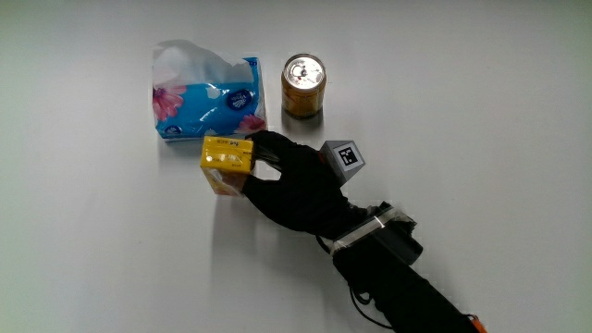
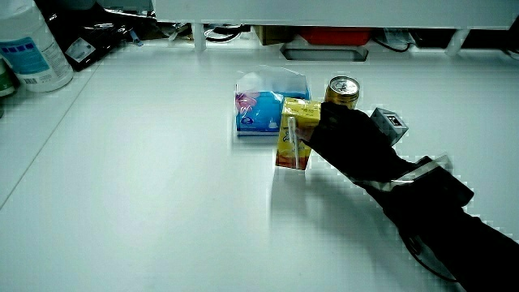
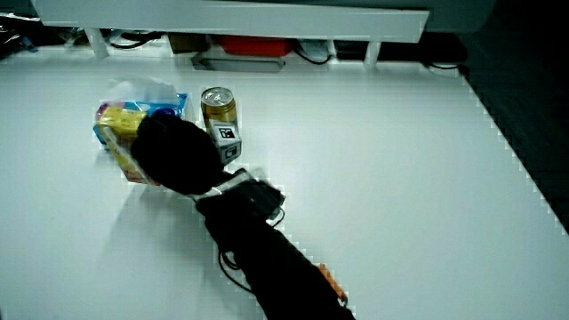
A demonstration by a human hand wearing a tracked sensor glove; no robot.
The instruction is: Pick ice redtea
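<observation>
The ice red tea is a small yellow carton (image 1: 228, 163) standing on the white table, just nearer to the person than a blue tissue pack (image 1: 205, 100). In both side views the carton (image 2: 293, 135) (image 3: 119, 146) shows upright. The gloved hand (image 1: 287, 176) has its fingers curled around the carton's side and upper edge, gripping it. A patterned cube (image 1: 343, 156) sits on the back of the hand. In a side view the hand (image 3: 173, 153) hides most of the carton.
A gold drink can (image 1: 302, 85) stands beside the tissue pack, close to the hand. A low partition with cables and trays (image 2: 324, 36) runs along the table's edge farthest from the person. A large white bottle (image 2: 31, 49) stands at the table's corner.
</observation>
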